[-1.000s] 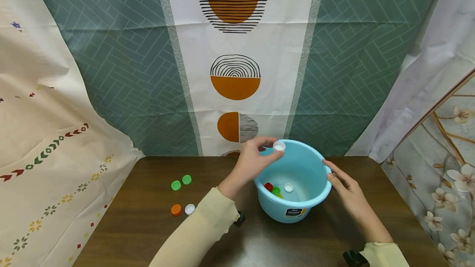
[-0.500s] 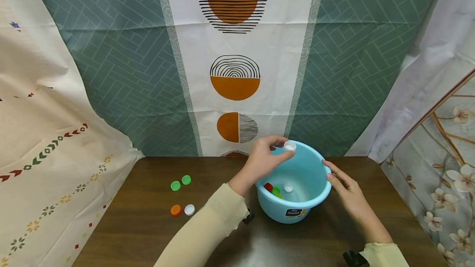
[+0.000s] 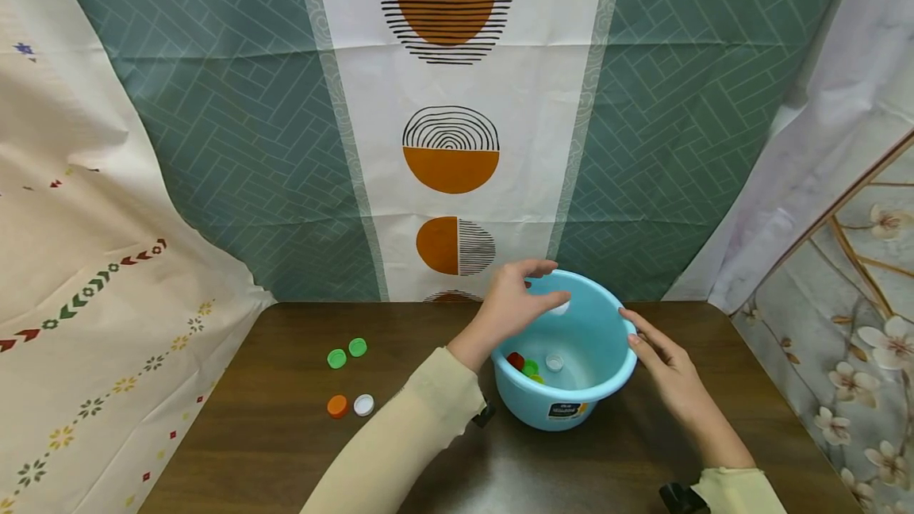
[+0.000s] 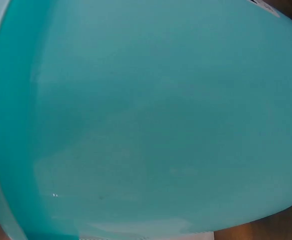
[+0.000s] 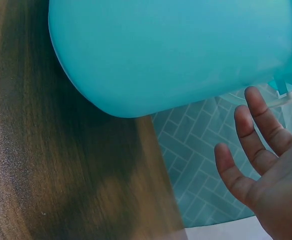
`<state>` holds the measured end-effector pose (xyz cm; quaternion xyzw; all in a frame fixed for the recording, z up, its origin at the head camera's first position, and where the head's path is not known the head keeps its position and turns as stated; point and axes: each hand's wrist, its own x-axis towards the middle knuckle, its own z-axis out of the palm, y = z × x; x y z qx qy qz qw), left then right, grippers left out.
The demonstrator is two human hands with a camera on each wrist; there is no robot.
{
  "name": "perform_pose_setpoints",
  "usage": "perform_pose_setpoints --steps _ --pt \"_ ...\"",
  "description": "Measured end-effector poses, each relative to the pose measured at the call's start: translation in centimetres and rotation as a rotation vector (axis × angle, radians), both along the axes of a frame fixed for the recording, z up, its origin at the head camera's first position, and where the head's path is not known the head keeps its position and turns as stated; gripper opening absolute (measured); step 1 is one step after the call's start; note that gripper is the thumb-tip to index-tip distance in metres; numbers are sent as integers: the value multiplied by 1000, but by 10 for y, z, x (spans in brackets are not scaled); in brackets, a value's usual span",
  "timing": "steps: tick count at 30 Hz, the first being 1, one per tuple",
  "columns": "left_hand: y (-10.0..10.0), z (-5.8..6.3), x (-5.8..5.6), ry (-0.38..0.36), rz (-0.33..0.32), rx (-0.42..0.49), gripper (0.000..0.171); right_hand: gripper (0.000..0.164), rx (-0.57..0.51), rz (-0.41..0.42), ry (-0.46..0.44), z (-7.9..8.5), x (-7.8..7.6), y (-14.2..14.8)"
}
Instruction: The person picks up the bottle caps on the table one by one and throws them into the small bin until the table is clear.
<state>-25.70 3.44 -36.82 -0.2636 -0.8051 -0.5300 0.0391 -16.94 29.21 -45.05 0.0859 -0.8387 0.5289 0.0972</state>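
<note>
My left hand (image 3: 512,304) is over the left rim of a light blue plastic basin (image 3: 571,403), thumb and fingers apart with nothing between them. Just below the thumb, a white bottle cap (image 3: 561,308) shows partly inside the basin, clear of the fingers. On the basin's floor lie another white cap (image 3: 554,362), a red cap (image 3: 516,360) and a green cap (image 3: 530,367). My right hand (image 3: 667,363) touches the right rim with extended fingers. In the right wrist view its fingers (image 5: 261,117) are spread beside the basin wall. The left wrist view shows basin wall (image 4: 161,115), no hand.
On the wooden table (image 3: 264,450), left of the basin, lie two green caps (image 3: 337,358), an orange cap (image 3: 338,406) and a white cap (image 3: 363,404). A patterned cloth (image 3: 457,86) hangs behind the table's far edge.
My left hand moved right over the basin, and its thumb and fingers let go of the white cap, which has dropped lower inside. The right hand stayed at the rim.
</note>
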Motion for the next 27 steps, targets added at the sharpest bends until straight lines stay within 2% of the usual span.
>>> perform_pose_setpoints --steps 4,17,27 --pt "-1 -1 0 -13 6 0 46 45 -8 1 -7 -1 0 1" --pt "-4 0 2 18 29 -21 43 45 -35 22 8 2 0 -1" --pt "-20 4 6 12 64 32 39 44 -43 11 -4 0 -1 -1"
